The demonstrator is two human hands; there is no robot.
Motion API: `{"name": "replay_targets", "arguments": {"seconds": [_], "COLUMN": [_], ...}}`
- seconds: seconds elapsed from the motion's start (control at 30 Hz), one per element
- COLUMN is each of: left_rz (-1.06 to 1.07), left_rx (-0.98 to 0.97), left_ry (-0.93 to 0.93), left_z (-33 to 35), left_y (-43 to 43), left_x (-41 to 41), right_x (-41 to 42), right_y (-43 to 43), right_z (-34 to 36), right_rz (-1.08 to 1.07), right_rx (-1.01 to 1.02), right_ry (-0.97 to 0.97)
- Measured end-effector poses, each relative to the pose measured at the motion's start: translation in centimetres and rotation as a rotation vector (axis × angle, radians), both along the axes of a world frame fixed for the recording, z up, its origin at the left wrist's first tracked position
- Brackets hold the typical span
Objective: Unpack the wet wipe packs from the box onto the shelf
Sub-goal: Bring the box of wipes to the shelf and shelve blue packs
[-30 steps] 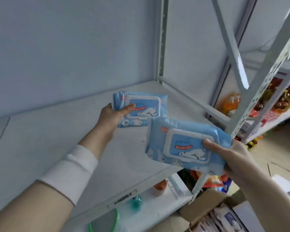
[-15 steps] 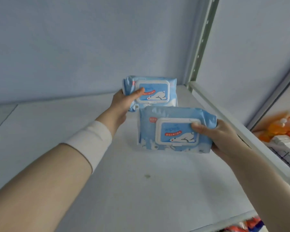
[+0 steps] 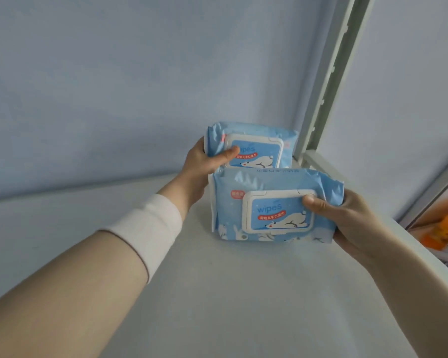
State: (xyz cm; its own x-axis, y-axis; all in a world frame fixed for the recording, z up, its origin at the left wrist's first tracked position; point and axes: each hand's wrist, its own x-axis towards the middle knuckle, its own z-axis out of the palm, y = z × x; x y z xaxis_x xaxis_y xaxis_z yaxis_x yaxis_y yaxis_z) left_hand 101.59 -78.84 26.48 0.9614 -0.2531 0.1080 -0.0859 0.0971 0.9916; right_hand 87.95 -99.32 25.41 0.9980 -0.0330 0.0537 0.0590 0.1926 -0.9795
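Observation:
Two light-blue wet wipe packs with white lids and a polar bear picture stand upright over the white shelf (image 3: 217,293). My left hand (image 3: 204,161) grips the far wet wipe pack (image 3: 254,148) by its left end, close to the back right corner. My right hand (image 3: 347,218) holds the near wet wipe pack (image 3: 269,210) by its right end, thumb on the lid, just in front of the far one. The near pack hides the lower part of the far pack. The box is out of view.
A pale blue back wall (image 3: 114,99) closes the shelf behind. A white perforated upright post (image 3: 326,81) stands at the back right corner, with the shelf's right rail (image 3: 424,254) running toward me. Orange goods (image 3: 442,228) show blurred beyond the rail.
Both hands have carried the packs deeper over the shelf toward the back right corner, and my view has turned onto the shelf, so the box and lower shelves are gone from sight.

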Motion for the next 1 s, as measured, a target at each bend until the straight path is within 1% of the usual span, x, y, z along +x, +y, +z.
{"name": "replay_targets", "arguments": {"seconds": [0.17,0.33,0.43,0.53,0.6,0.7,0.77,0.87,1.0], "left_rz": [0.002,0.074,0.090,0.032,0.092,0.254,0.244,0.184,0.189], "left_rx": [-0.033,-0.043,0.015,0.073,0.086,0.166,0.242,0.329,0.431], "left_ry": [0.010,0.001,0.006,0.030,-0.015,-0.164,-0.217,-0.236,-0.269], "left_z": [-0.6,-1.8,-1.4,-0.5,0.1,1.1,1.7,2.1,2.5], "left_y": [-0.9,-1.0,-0.7,0.2,0.8,1.7,2.1,2.2,2.0], "left_x": [2.1,3.6,4.2,4.4,4.5,4.7,4.7,4.8,4.6], "right_x": [3.2,5.7,7.0,8.0,8.4,8.9,9.2,9.4,9.2], "right_y": [-0.6,-1.1,-1.3,-1.5,-1.8,-1.9,-1.8,-1.3,-0.7], "right_z": [0.4,0.4,0.0,-0.2,-0.1,0.0,0.1,0.4,0.4], "right_rz": [0.028,0.059,0.072,0.097,0.098,0.058,0.009,-0.074,-0.150], "right_rx": [0.000,0.031,0.048,0.025,-0.014,-0.060,-0.101,-0.175,-0.236], "right_ry": [-0.021,-0.031,-0.014,0.016,0.027,0.028,0.008,-0.006,-0.024]}}
